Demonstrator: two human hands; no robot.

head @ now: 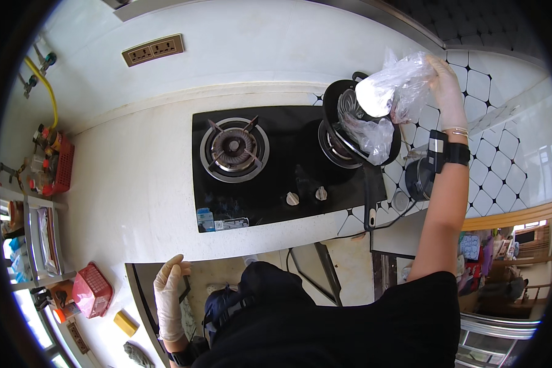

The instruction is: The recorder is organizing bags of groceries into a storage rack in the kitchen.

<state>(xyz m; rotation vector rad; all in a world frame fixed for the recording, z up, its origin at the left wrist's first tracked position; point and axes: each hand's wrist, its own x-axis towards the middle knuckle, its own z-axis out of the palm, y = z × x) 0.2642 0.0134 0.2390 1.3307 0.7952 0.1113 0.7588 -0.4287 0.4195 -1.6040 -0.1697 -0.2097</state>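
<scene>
My right hand (444, 87), in a pale glove, is raised at the upper right and grips a crumpled clear plastic bag (409, 80) with something white at its left end. Under and beside the bag, a black wok (333, 103) sits over the right burner, its handle pointing towards me. More clear plastic (372, 133) lies in the wok. Low on the left, my left hand (169, 285), gloved too, is held near the counter's front edge with its fingers bent and nothing seen in them.
The black gas hob (276, 152) has a bare left burner (234, 146) and two knobs. Red baskets (64, 165) stand at the left, with a yellow sponge (125, 323) lower down. A dark round container (419, 179) is close to my right wrist. Cabinet doors hang open below the counter.
</scene>
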